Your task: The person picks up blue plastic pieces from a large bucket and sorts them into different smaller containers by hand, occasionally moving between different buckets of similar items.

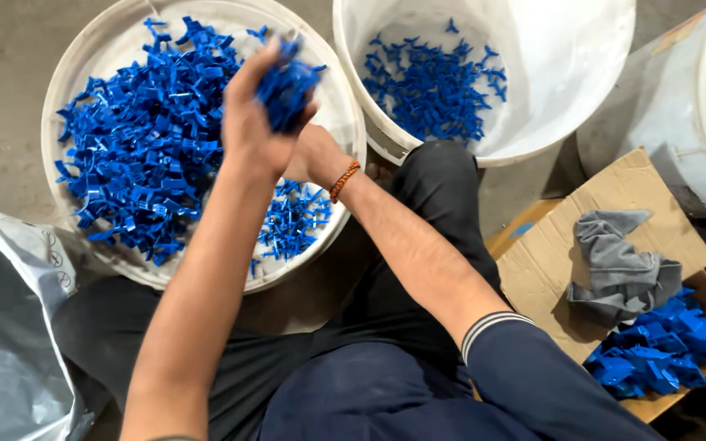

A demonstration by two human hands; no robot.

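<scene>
Entry, upper left of frame: left hand (251, 122) clenched round a bunch of blue plastic pieces (286, 88), held above the white tub (67, 73) heaped with the same. Right hand (308, 155) sat behind it, centre; I could not tell its fingers' state. Risk I judged: loose ends slipping from the fist, scattering past the rim onto the floor (2, 98).

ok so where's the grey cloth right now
In the head view the grey cloth lies crumpled at the right on the cardboard sheet, just above a pile of blue plastic parts.
</scene>
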